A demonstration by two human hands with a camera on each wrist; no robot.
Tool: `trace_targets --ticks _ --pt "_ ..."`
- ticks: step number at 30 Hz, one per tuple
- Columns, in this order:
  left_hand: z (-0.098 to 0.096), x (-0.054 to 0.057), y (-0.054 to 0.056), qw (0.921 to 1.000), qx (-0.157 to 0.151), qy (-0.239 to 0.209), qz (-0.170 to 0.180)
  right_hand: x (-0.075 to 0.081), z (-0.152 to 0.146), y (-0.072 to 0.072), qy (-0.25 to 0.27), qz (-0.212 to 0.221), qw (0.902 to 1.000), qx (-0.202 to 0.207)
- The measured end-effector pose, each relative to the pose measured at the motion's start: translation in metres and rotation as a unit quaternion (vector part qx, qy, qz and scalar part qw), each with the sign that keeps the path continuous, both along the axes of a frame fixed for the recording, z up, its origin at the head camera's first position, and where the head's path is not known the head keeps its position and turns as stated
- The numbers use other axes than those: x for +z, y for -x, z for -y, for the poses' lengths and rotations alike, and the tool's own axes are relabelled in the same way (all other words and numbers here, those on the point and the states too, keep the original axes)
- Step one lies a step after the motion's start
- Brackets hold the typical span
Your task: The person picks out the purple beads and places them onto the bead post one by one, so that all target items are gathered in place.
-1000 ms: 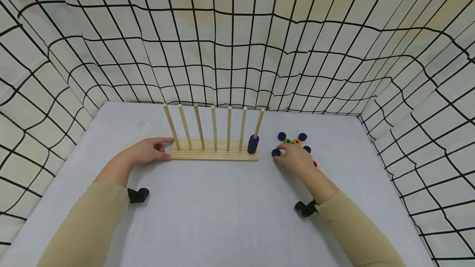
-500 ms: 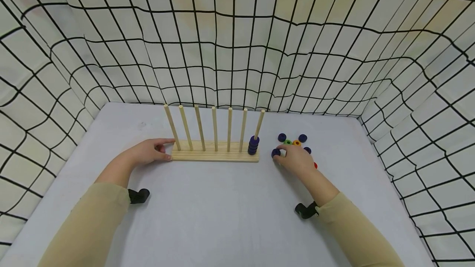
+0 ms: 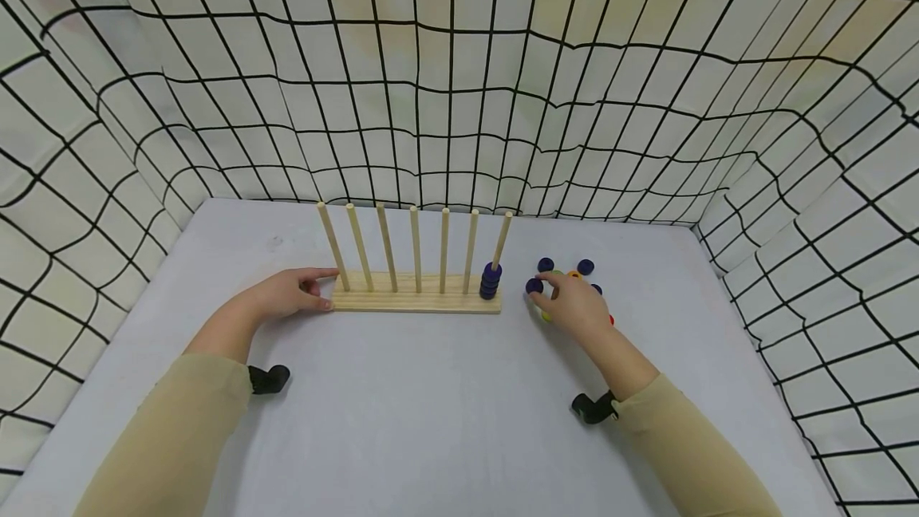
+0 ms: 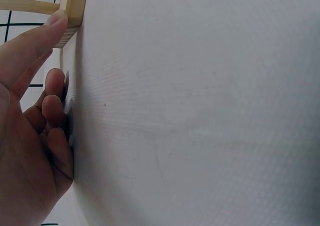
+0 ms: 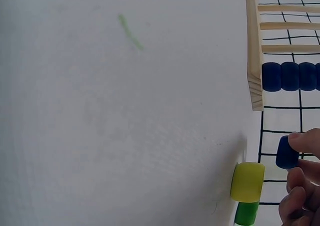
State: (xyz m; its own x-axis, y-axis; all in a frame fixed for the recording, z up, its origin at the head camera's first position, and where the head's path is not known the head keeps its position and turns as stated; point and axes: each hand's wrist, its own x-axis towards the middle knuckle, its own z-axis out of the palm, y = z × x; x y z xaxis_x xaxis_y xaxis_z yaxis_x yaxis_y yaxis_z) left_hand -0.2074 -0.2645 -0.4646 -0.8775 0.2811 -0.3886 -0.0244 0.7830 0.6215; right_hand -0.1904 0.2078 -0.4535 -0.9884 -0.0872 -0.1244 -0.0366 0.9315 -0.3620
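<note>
Bead (image 3: pixel 534 286) of dark blue, pinched narrowly between thumb and fingertips of a right hand (image 3: pixel 577 305), held clear of a white table (image 3: pixel 431 405) just right of a wooden rack (image 3: pixel 416 304). Near and under that hand, a loose scatter on the tabletop: a yellow bead (image 5: pixel 247 182), a partly hidden green bead (image 3: pixel 558 272), an orange bead (image 3: pixel 574 274), a red bead (image 3: pixel 612 319) mostly covered by the wrist, and three more dark blue beads (image 3: pixel 585 267). At the opposite end of the rack, a left hand (image 3: pixel 287 294) with thumb and forefinger gripping the base, thumb at the near corner, forefinger at the far one, remaining fingers folded inward. Along the base, a row of seven pegs (image 3: pixel 415 250), with a stack of dark blue rings (image 3: pixel 491 282) threaded low on the rightmost. On both arms, tan sleeves (image 3: pixel 168 429), a black fitting (image 3: pixel 269 379) at each cuff. Around the back and sides, black netting (image 3: pixel 451 90) against pale walls.
</note>
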Motion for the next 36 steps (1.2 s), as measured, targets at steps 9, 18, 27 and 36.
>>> trace_targets --ticks 9,18,27,36 --pt "-0.001 0.0 -0.001 1.0 0.004 0.004 0.001 0.003 -0.001 -0.002 0.03 -0.011 0.9995 -0.001" --pt "-0.001 0.0 0.0 1.0 -0.001 0.007 -0.002 0.008 -0.001 -0.003 0.063 -0.023 0.9977 -0.006" --pt "0.0 0.001 0.0 0.9999 -0.006 0.001 -0.009 0.013 -0.001 -0.004 0.087 -0.051 0.9949 -0.002" --pt "-0.001 0.002 -0.001 0.9998 -0.01 -0.013 -0.011 0.019 -0.001 -0.007 0.118 -0.07 0.9905 -0.007"
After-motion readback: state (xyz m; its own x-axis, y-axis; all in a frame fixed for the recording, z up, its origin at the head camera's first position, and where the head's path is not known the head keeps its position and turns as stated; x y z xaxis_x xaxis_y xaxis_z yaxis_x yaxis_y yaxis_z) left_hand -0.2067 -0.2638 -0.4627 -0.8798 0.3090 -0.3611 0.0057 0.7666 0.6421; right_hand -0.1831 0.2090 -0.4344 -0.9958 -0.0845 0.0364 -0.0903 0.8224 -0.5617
